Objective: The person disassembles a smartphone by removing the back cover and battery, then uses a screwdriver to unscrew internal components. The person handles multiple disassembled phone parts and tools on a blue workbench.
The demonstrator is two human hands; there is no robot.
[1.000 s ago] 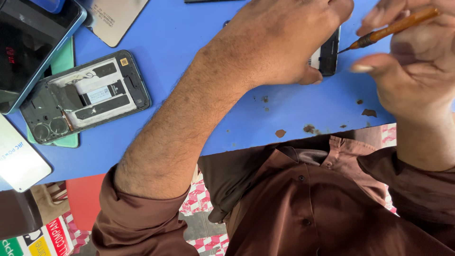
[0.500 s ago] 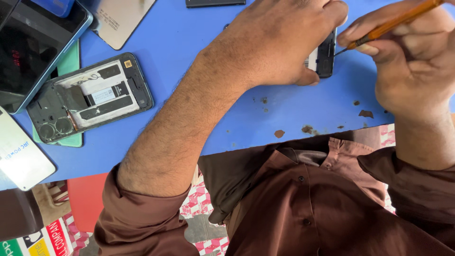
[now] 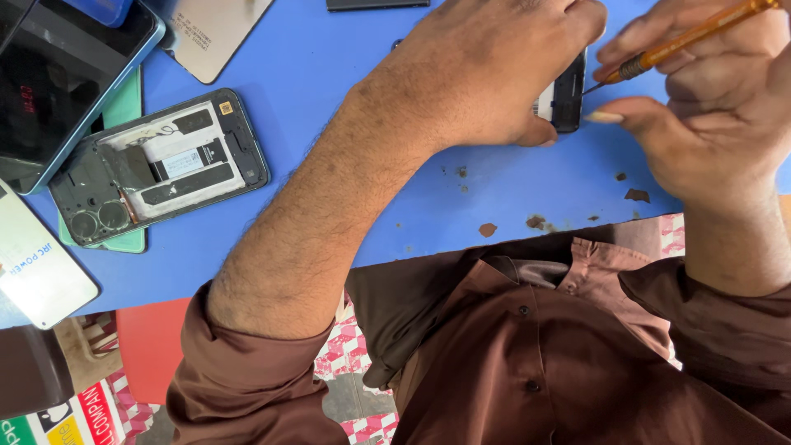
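My left hand (image 3: 486, 70) lies over a dark phone (image 3: 567, 95) on the blue table (image 3: 329, 99) and grips it; only the phone's right end shows past my fingers. My right hand (image 3: 709, 107) holds an orange-handled screwdriver (image 3: 684, 37), fingers pinched around it. The metal tip touches the exposed end of the phone. Most of the phone is hidden under my left hand.
An opened phone frame (image 3: 156, 169) with bare internals lies at the left on a green cover. A blue-edged phone (image 3: 58, 82), a white back cover (image 3: 33, 264) and a beige back cover (image 3: 218, 33) lie near it. Brown chips (image 3: 634, 195) mark the table's near edge.
My right hand has drawn slightly right and lower, and the screwdriver tip stays at the phone's end. My left hand keeps its grip.
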